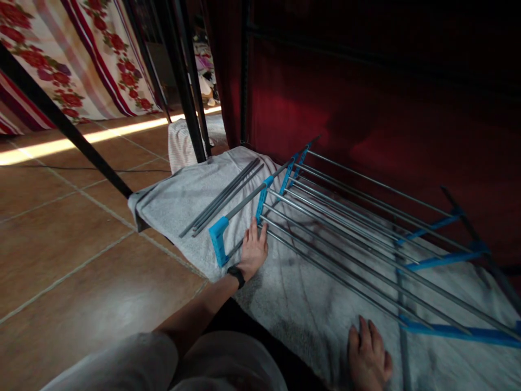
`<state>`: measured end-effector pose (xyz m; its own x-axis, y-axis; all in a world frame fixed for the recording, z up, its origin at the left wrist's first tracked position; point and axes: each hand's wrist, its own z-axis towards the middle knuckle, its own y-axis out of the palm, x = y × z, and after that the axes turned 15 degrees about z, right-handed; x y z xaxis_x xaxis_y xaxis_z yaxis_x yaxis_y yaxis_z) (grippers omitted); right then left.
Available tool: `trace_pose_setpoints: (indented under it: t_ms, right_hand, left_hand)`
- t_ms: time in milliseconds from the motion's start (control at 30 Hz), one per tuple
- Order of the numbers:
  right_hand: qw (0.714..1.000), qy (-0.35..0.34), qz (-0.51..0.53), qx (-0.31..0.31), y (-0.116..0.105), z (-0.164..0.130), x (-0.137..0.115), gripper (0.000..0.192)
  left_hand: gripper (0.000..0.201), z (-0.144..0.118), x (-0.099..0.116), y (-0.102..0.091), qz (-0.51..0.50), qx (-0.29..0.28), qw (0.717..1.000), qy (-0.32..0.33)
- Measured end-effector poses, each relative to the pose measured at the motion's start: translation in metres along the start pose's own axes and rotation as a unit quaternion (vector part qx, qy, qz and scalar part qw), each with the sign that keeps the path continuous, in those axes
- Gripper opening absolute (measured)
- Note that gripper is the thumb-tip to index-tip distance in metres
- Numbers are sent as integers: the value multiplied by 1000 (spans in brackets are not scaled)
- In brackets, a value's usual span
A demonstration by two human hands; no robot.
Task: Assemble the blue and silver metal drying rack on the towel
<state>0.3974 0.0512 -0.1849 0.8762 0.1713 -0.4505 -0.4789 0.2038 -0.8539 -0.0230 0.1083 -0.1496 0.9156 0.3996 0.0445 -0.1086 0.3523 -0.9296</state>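
Note:
A partly assembled drying rack [325,198], made of grey metal rods joined by blue plastic brackets, lies on a grey towel [293,293]. My left hand [254,251], with a dark band on its wrist, rests beside the near end of a blue bracket [261,205]. Its fingers are stretched out and at most touch the bracket or the lowest rod; I cannot tell which. At the lower right, my right hand [367,353] lies on the towel with fingers extended and holds nothing. A blue corner foot [218,241] caps the rack's left frame tubes.
Several loose grey tubes [222,198] lie on the towel left of the rack. Black metal legs [179,70] rise at the left. A dark red panel [366,114] stands close behind the rack. Tiled floor [81,255] spreads to the left, with a floral curtain [69,60] beyond.

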Motion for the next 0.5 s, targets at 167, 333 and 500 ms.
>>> trace_pose_setpoints:
  t_ms: [167,333,500]
  right_hand:
    - [996,52,69,9,-14,8,-7,50]
    - [993,60,75,74,-23,7,-35,48]
    - [998,-32,49,7,-10,-4,-22,43]
  left_hand:
    - [70,-2,0,2,6,-6,1000,-5]
    - [68,-4,-1,2,38,-6,999,29]
    - [63,-5,-2,5,37,-9,997,65]
